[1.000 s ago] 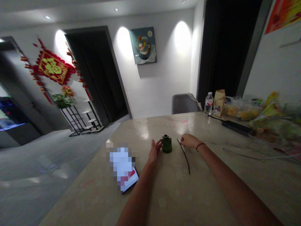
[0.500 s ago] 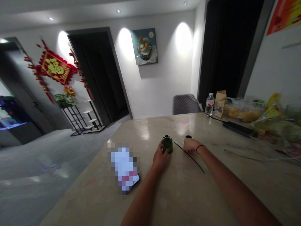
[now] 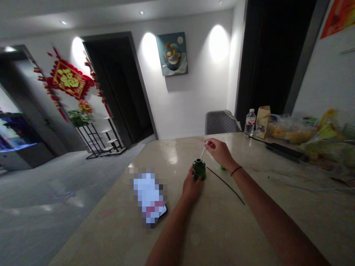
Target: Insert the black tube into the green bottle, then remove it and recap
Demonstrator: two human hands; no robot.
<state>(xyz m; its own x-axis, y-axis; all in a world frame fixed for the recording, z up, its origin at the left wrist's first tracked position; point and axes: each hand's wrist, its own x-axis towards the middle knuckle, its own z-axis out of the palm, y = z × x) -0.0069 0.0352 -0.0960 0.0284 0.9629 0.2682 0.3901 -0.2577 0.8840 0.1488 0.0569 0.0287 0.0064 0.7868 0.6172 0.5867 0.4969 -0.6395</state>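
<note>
Small dark green, glassy, short-necked bottle (image 3: 202, 170), upright on a beige, stone-look tabletop (image 3: 116, 229), mouth uncovered: could tip or skid, likely cause a sideways push on the rim while the grip is low. Slim, straight white stick (image 3: 203, 152), tilted, lower end at the bottle's mouth; whether inside cannot be told: might catch the narrow rim or slip, cause a small pinch near its upper end. Thin, slightly bent black rod (image 3: 226, 186), flat on the tabletop, just beside the bottle: could be rolled by a passing wrist. Left hand (image 3: 191, 187): fingers and thumb curved round the bottle's lower body, closed on it. Right hand (image 3: 220, 151): thumb and fingertips together, clamped on the stick, raised above the bottle. Small bright green item (image 3: 223, 168), mostly hidden behind the right wrist: nature unclear.
</note>
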